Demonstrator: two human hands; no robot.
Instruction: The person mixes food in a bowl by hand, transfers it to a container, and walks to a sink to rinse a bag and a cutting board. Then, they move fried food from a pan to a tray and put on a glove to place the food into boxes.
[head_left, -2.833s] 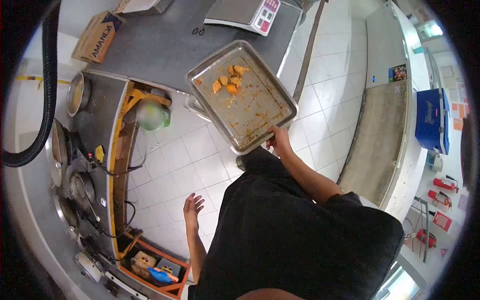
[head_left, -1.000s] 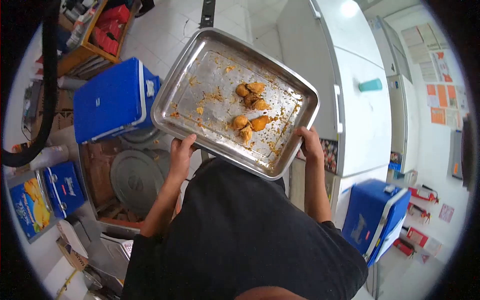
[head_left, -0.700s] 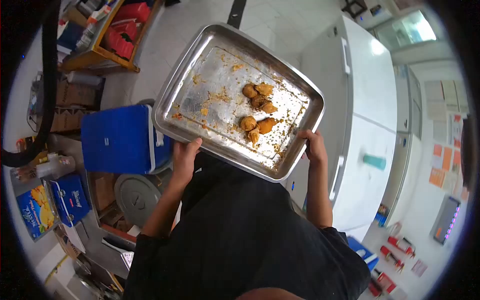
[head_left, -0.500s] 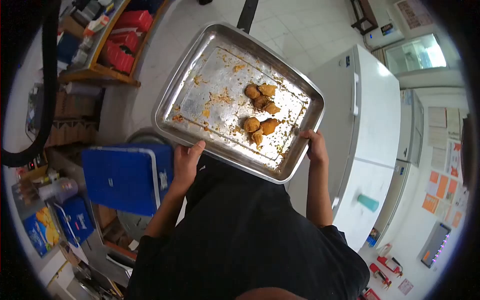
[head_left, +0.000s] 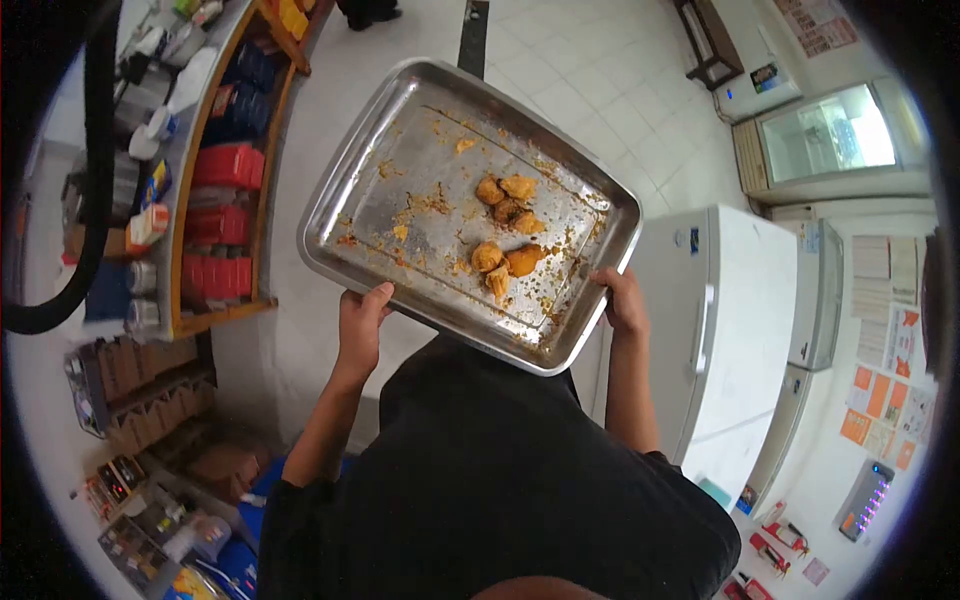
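A rectangular metal tray [head_left: 400, 130] with raised walls is held out in front of my body, turned at a slant. My left hand [head_left: 362, 318] grips its near left edge, thumb over the rim. On the near right side, my right hand [head_left: 622, 298] is closed round the rim, with the thumb on top and the other fingers mostly hidden below. Several golden-brown fried food pieces [head_left: 508, 208] lie in two small clusters right of the tray's middle. Crumbs and oily bits are scattered over the tray floor.
On the left stands a wooden shelf unit [head_left: 262, 200] with red bins [head_left: 220, 225] and kitchen goods. A white chest freezer [head_left: 745, 340] is at the right. Beyond the tray are a tiled floor [head_left: 580, 60], a dark bench [head_left: 712, 45] and a person's dark shoe [head_left: 375, 18].
I have moved forward with the tray; the shelf and freezer have shifted down in view. The blue cooler has slid almost out of sight. Both hands keep their hold.
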